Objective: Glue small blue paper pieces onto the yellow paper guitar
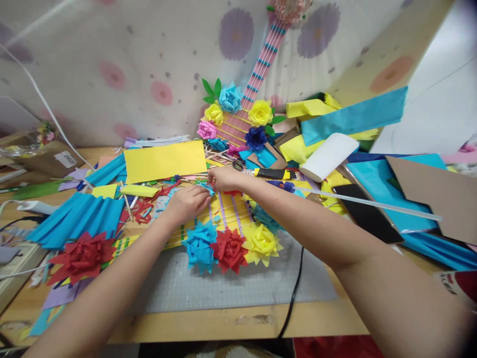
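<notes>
A yellow paper guitar (214,211) lies on the grey cutting mat (238,286), strung with thin cords over purple strips. Along its near edge sit a blue paper flower (201,247), a red paper flower (229,251) and a yellow paper flower (263,243). Over the guitar's far side, my left hand (189,201) is closed, fingertips at a small blue paper piece (206,187). My right hand (225,179) pinches at the same piece from the right, just beyond the left. Both sets of fingers partly hide it.
A pink paper guitar (238,122) leans on the flowered curtain behind. Yellow card (164,161) and pleated blue paper (80,216) lie left. To the right are a glue gun (281,185) with a long glue stick, a box cutter (274,173), a phone (367,214) and a white roll (330,156).
</notes>
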Demonstrator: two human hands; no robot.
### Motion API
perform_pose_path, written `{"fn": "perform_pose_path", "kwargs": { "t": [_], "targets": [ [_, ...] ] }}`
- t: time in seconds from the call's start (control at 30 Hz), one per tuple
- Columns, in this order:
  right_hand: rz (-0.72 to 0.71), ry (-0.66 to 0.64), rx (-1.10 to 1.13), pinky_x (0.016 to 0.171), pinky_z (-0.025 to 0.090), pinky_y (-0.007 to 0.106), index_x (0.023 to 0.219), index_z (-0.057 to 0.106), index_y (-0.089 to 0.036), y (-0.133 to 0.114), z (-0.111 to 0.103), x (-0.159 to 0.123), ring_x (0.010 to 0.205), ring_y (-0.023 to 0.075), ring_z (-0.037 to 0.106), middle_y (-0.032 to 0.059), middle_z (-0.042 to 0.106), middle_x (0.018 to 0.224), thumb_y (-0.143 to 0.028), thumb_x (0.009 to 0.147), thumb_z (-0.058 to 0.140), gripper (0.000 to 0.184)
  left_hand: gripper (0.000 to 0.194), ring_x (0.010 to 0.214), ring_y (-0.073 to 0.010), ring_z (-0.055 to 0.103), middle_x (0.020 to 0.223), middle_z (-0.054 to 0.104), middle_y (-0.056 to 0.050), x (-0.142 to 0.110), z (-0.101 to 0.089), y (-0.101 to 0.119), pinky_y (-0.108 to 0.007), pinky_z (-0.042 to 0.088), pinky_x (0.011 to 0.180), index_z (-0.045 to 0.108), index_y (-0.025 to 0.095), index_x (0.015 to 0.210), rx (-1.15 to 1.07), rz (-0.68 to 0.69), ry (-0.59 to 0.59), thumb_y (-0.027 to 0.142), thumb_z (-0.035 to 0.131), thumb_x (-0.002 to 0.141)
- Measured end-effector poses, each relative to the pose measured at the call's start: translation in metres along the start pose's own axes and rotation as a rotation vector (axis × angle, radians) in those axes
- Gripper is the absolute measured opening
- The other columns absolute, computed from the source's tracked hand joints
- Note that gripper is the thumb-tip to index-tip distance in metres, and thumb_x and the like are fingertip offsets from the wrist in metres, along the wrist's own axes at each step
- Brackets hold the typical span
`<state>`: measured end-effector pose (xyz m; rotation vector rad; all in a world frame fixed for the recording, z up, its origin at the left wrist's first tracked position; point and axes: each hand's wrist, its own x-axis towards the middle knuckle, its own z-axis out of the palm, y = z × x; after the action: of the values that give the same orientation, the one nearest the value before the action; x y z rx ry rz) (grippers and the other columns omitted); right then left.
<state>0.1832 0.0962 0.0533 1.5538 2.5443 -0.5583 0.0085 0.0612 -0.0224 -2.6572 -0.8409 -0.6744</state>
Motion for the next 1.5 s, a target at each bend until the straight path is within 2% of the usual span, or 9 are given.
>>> {"fn": "perform_pose_path", "kwargs": {
  "t": [0.37,0.53,0.63,0.87,0.93,1.03,1.17,1.27,1.5],
  "targets": [
    [-0.033,0.055,-0.038,0.070,0.041,0.022,0.111,0.064,-0.019,0.014,-0.004,-0.008,0.100,0.0185,0.063,0.0064,0.070,0.111,-0.012,0.075,0.058,0.038,0.023,0.083,-0.0172,0.068,0.090,0.073,-0.007,0.003,-0.004,0.003,-0.030,0.054,0.074,0.068,0.019,0.088,-0.058,-0.047,0.004,0.026,0.046,0.090],
    [0.015,0.167,0.022,0.069,0.040,0.023,0.110,0.064,-0.019,0.024,-0.014,-0.026,0.094,0.0179,0.063,0.0054,0.070,0.108,-0.016,0.076,0.059,0.034,0.028,0.104,-0.0212,0.062,0.111,0.068,-0.010,0.004,-0.015,0.003,-0.037,0.050,0.092,0.063,0.019,0.109,-0.069,-0.233,0.140,0.020,0.044,0.089],
    [0.030,0.251,0.095,0.068,0.040,0.023,0.101,0.068,-0.017,0.032,-0.015,-0.039,0.088,0.0165,0.064,0.0051,0.072,0.101,-0.019,0.078,0.060,0.024,0.029,0.101,-0.0218,0.062,0.108,0.068,-0.010,0.005,-0.021,0.003,-0.038,0.049,0.091,0.062,0.019,0.109,-0.038,-0.319,0.180,0.019,0.043,0.088],
    [0.018,0.311,0.453,0.063,0.044,0.021,0.084,0.072,-0.016,0.050,-0.003,-0.066,0.066,0.0117,0.064,0.0019,0.072,0.074,-0.023,0.078,0.063,0.013,0.052,0.108,-0.0240,0.057,0.106,0.070,-0.007,0.017,-0.008,0.008,-0.041,0.046,0.094,0.038,0.015,0.138,-0.194,-0.296,-0.111,0.016,0.039,0.086],
    [0.032,0.312,0.510,0.063,0.046,0.021,0.084,0.072,-0.015,0.054,0.002,-0.071,0.063,0.0119,0.064,0.0020,0.071,0.070,-0.022,0.078,0.063,0.013,0.055,0.109,-0.0247,0.056,0.108,0.069,-0.007,0.019,-0.002,0.007,-0.042,0.045,0.095,0.034,0.015,0.140,-0.219,-0.309,-0.132,0.016,0.039,0.085],
    [0.080,0.321,0.516,0.065,0.048,0.021,0.083,0.072,-0.016,0.059,0.007,-0.076,0.064,0.0127,0.066,0.0013,0.070,0.065,-0.023,0.077,0.064,0.013,0.056,0.113,-0.0234,0.056,0.112,0.067,-0.009,0.018,0.003,0.005,-0.043,0.044,0.098,0.030,0.015,0.142,-0.256,-0.344,-0.053,0.018,0.037,0.087],
    [0.128,0.321,0.518,0.067,0.049,0.021,0.085,0.072,-0.017,0.063,0.010,-0.077,0.066,0.0130,0.067,0.0011,0.071,0.068,-0.021,0.077,0.064,0.012,0.050,0.109,-0.0220,0.059,0.113,0.066,-0.011,0.015,0.002,0.001,-0.043,0.045,0.096,0.031,0.015,0.139,-0.267,-0.462,0.128,0.026,0.038,0.090],
    [0.121,0.312,0.513,0.069,0.048,0.021,0.089,0.071,-0.016,0.062,0.012,-0.078,0.068,0.0125,0.067,0.0021,0.072,0.073,-0.016,0.077,0.062,0.015,0.047,0.104,-0.0215,0.061,0.108,0.068,-0.011,0.014,-0.004,0.001,-0.042,0.047,0.093,0.037,0.016,0.134,-0.245,-0.523,0.191,0.024,0.041,0.088],
    [0.027,0.401,0.327,0.078,0.042,0.023,0.098,0.065,-0.016,0.055,0.016,-0.095,0.090,0.0146,0.061,0.0065,0.068,0.103,-0.017,0.087,0.045,0.023,0.019,0.094,-0.0231,0.062,0.096,0.070,-0.007,0.009,-0.028,0.017,-0.039,0.050,0.084,0.063,0.019,0.092,-0.210,-0.539,0.070,0.022,0.051,0.079]
  ]
}}
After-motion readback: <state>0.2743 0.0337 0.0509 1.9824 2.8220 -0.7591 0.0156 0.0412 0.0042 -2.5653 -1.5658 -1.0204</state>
